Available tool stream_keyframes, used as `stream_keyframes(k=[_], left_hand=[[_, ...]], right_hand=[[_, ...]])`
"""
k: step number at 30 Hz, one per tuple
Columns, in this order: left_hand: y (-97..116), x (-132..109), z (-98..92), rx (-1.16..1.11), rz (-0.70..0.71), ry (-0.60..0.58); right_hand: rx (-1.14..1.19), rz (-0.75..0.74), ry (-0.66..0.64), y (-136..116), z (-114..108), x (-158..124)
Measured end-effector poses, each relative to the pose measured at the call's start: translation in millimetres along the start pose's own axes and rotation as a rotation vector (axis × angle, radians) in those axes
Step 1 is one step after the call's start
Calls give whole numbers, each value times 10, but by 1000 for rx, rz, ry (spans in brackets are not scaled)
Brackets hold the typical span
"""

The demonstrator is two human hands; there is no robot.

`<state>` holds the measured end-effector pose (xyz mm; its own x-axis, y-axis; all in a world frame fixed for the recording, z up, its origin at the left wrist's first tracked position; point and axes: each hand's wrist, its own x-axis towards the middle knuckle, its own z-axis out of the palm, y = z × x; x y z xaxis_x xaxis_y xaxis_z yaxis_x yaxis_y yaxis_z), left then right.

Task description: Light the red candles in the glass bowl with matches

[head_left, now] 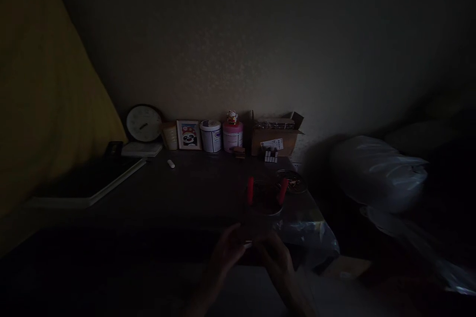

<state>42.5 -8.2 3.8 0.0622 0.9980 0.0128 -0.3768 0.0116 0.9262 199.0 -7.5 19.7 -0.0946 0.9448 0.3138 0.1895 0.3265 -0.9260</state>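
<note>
The room is very dark. My left hand (227,246) is in front of the table's near edge, with its fingers closed round a small, dark, box-like thing with a pale edge (248,244). My right hand (274,253) meets it from the other side, its fingers bent and pinched together; what they hold is lost in shadow. Just beyond both hands, two red candles stand at a round dish: a left candle (250,190) and a right candle (283,191), the right one leaning slightly outward.
A round plate (292,182) with small bits lies near the table's right edge. Along the wall stand a clock (144,123), a panda picture (189,135), a white tin (211,136), a pink-lidded tub (233,136) and an open cardboard box (256,144). Plastic bags (375,173) lie at right.
</note>
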Motion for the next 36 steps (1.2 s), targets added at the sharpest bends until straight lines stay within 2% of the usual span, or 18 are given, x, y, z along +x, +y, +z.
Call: stream_keyframes(k=[5, 8, 12, 15, 19, 24, 30, 36], left_hand=[[-47, 33, 12, 57, 22, 35], [-21, 18, -4, 72, 27, 5], [-24, -23, -54, -97, -3, -63], [-68, -34, -67, -81, -6, -44], [-63, -48, -38, 3, 26, -40], [-11, -52, -14, 76, 63, -72], [-41, -33, -10, 91, 84, -65], [174, -113, 70, 72, 75, -58]], right_hand=[[22, 39, -16, -10, 2, -10], [1, 57, 7, -23, -57, 4], [-243, -97, 94, -31, -163, 39], [-438, -215, 48, -22, -180, 38], [-544, -259, -25, 17, -136, 14], [-511, -287, -26, 99, -124, 9], [-423, -141, -6, 128, -104, -4], [-336, -97, 61, 139, -58, -1]])
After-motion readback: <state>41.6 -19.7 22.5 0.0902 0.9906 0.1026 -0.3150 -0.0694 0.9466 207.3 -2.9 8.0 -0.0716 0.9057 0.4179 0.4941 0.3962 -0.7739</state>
